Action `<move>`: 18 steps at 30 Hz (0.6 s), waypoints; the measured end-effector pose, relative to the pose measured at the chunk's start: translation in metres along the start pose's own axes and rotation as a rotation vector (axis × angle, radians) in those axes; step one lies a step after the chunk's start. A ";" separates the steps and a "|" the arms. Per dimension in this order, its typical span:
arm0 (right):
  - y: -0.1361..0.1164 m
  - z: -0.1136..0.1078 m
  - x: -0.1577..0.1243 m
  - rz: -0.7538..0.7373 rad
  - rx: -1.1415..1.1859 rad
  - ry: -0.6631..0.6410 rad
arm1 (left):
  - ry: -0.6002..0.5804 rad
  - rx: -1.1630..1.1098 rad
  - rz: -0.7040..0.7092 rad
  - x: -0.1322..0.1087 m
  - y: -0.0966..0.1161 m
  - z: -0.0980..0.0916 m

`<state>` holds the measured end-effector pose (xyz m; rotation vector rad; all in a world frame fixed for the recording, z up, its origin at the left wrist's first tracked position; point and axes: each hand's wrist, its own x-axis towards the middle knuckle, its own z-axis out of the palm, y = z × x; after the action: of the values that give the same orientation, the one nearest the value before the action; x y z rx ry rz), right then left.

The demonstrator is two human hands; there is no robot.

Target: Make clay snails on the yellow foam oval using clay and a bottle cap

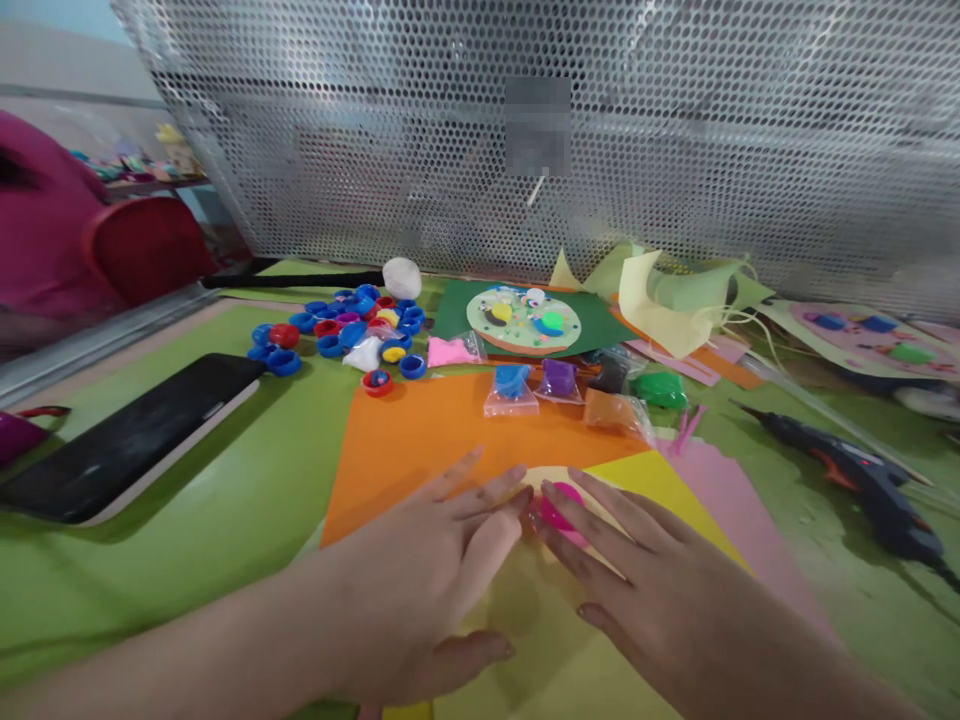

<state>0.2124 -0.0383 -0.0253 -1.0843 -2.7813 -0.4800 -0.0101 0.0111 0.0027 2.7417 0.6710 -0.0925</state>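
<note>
Sachets [512, 382] beyond right hand [664, 578] (phone [135, 435] left)

Two hands [660, 590], one phone [142, 435], one glue gun [855, 480], one red chair [154, 250]

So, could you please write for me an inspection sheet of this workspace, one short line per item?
Surface: green table, with orange paper and yellow paper on it.
Work things: pink piece over a pale disc.
Clutter: bottle caps, small packets, phone, glue gun.
Hands: left hand and right hand open, fingers spread; right fingers partly cover the pink piece.
Cables: cord at the glue gun's rear.
Surroundings: metal mesh panel behind; red chair leftward.
</note>
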 end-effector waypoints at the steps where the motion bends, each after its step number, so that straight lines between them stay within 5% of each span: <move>1: 0.002 -0.003 -0.002 0.008 0.001 0.004 | 0.011 -0.001 0.009 0.000 0.000 0.000; 7: 0.027 -0.016 -0.009 0.167 -0.034 0.044 | -0.005 -0.023 0.112 -0.002 0.002 0.001; 14: 0.037 0.006 0.002 0.207 0.242 -0.252 | -0.078 -0.079 0.147 -0.003 0.006 0.003; 18: 0.039 0.008 0.005 0.230 0.280 -0.270 | -0.069 -0.058 0.143 -0.003 0.005 0.007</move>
<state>0.2355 -0.0053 -0.0217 -1.4640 -2.7725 0.0873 -0.0107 0.0030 -0.0022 2.7073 0.4499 -0.1322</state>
